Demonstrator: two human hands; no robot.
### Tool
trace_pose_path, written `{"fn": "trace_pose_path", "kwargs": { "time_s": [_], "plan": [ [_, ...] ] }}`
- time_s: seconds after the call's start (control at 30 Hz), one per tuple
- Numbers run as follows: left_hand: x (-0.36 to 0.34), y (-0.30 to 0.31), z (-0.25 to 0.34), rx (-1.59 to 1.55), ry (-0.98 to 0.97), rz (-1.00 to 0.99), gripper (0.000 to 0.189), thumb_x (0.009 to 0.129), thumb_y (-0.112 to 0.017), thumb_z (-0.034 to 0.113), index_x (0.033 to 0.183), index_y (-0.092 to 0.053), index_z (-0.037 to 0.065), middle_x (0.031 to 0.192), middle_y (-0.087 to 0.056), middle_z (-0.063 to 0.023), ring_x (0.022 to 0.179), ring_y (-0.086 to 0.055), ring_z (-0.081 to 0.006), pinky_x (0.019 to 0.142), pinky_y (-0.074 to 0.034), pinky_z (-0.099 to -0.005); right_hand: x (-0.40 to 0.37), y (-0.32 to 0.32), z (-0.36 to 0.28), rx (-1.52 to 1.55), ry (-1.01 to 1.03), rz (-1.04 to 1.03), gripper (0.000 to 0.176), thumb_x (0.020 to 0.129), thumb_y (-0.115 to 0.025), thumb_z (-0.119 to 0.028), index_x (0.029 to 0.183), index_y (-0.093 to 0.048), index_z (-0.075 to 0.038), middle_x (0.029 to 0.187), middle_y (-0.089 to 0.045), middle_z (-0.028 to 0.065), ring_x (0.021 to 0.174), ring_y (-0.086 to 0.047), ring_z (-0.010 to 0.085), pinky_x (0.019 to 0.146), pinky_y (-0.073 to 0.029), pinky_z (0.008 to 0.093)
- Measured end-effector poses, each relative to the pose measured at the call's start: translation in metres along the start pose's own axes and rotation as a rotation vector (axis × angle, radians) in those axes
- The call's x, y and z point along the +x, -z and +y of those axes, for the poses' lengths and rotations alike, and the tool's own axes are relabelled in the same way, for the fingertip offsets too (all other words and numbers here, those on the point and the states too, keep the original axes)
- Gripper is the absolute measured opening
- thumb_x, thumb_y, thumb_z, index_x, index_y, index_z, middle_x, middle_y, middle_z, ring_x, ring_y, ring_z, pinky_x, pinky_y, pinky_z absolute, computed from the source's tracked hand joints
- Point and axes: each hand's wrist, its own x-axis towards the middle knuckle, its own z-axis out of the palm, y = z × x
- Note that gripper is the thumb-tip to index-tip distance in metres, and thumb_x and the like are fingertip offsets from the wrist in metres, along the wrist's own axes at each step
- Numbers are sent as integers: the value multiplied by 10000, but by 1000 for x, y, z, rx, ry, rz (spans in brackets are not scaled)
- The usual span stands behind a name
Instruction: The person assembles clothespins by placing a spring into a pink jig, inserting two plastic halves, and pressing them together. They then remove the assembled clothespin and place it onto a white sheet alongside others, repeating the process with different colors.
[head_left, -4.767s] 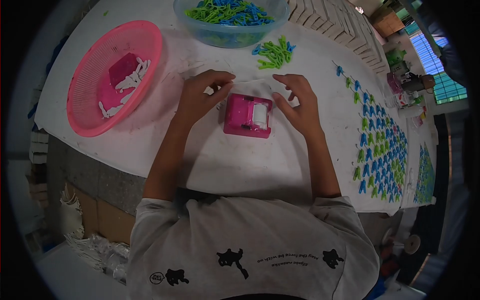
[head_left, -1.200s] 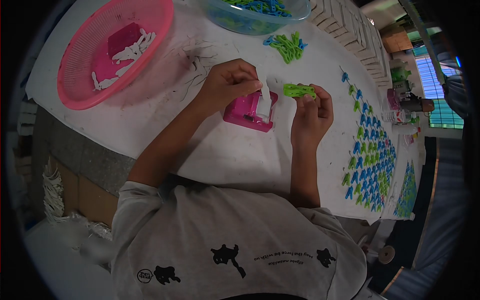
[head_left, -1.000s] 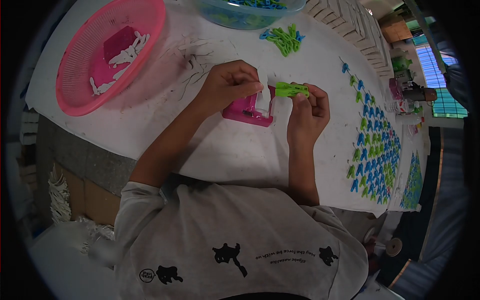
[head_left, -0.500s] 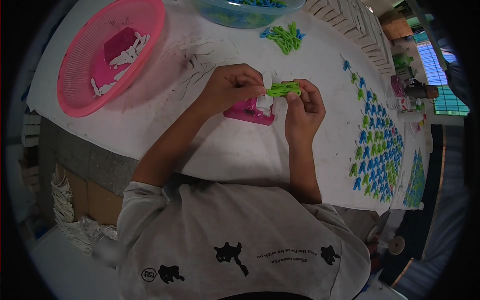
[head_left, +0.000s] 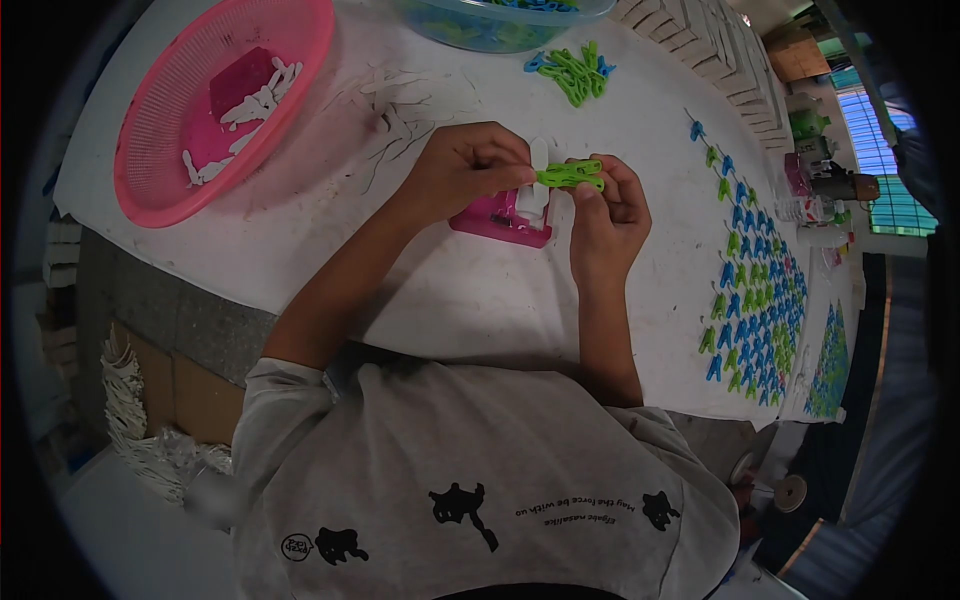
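Note:
In front of my chest, both hands meet over the table. My right hand (head_left: 608, 212) pinches a bright green clothespin (head_left: 570, 174) between thumb and fingers. My left hand (head_left: 468, 168) is closed, its fingertips against the clothespin's left end; whatever they pinch is hidden. Just behind and below the clothespin, a white spoon-shaped piece (head_left: 540, 152) points away from me, partly covered by the clothespin. Its lower part lies over a pink block-like holder (head_left: 500, 222) on the table, which my left hand partly overlaps.
A pink basket (head_left: 150, 200) with white pieces stands at the left. Blue and green clothespins fill a clear tub (head_left: 480, 38) at the back, with a small pile (head_left: 575, 75) before it. Rows of clothespins (head_left: 750, 290) cover the right side. Thin strands (head_left: 400, 110) lie behind my left hand.
Both hands stay nearly in place. The green clothespin has tilted slightly, its right end now a little higher. The whole view has shifted slightly.

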Motion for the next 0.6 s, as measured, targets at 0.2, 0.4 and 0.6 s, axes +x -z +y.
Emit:
{"fn": "trace_pose_path", "kwargs": {
  "time_s": [0.2, 0.4, 0.6],
  "plan": [
    [0, -1, 2, -17, 9, 15, 127, 850, -718, 24, 960, -657, 5, 825, -694, -27, 703, -580, -21, 608, -435, -171, -1, 0, 4, 50, -8, -2, 298, 860, -618, 60, 1145, -531, 38, 1014, -672, 121, 912, -652, 126, 815, -516, 232],
    [0, 0, 2, 15, 6, 33, 125, 855, -716, 36, 961, -653, 11, 825, -693, -26, 701, -579, -22, 611, -435, -175, -2, -6, 5, 113, -11, 13, 297, 867, -614, 53, 1149, -521, 27, 1008, -667, 114, 926, -649, 133, 834, -521, 251],
    [1, -1, 0, 6, 7, 27, 141, 854, -712, 35, 976, -645, 15, 836, -695, -23, 705, -585, -27, 617, -434, -177, 1, -2, 3, 121, -34, -1, 285, 877, -601, 46, 1149, -520, 27, 1026, -661, 114, 922, -646, 151, 832, -524, 277]
  ]
}}
